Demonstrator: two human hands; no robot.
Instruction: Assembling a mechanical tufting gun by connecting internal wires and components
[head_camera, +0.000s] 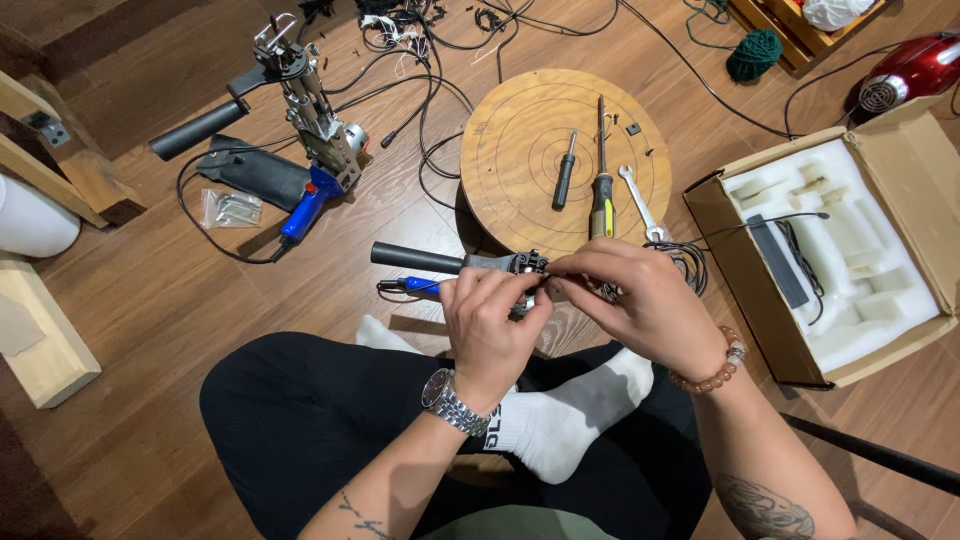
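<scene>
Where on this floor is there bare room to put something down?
Bare floor lies between the wood block, the blue tool and the knee. The near left of the round board is bare too. It is crowded around the cables and where both hands work.

Even, bright indoor light; sharp overall.
Soft shadows under round wooden board (520, 130) & cardboard box (900, 130); slight wide-angle bend at edges, no glare.
</scene>
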